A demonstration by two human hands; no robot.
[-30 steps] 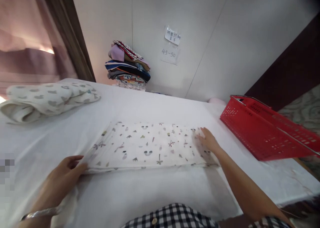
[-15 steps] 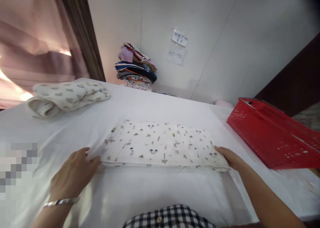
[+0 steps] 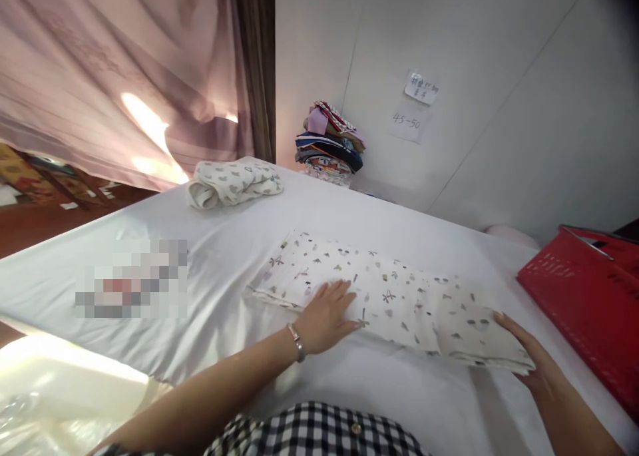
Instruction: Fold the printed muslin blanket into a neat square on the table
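A long folded white cloth [image 3: 399, 293] with small printed motifs lies on the white-covered table [image 3: 359, 206]. My left hand [image 3: 324, 315] rests flat on the cloth near its front edge, left of the middle, fingers spread. At the cloth's right end my right hand [image 3: 536, 356] grips the layers, thumb on top and the other fingers beneath, mostly hidden. That end is slightly raised, with a crease beside it.
A rolled cloth with grey hearts [image 3: 234, 183] lies at the far left. Clothes are stacked [image 3: 329, 146] by the wall. A red plastic basket [image 3: 589, 309] stands at the right. Clear plastic [image 3: 34, 409] is at lower left, near a pixelated patch on the table.
My left hand has moved from the cloth's left end onto its top. My right hand now lifts the right end a little. The view has turned left.
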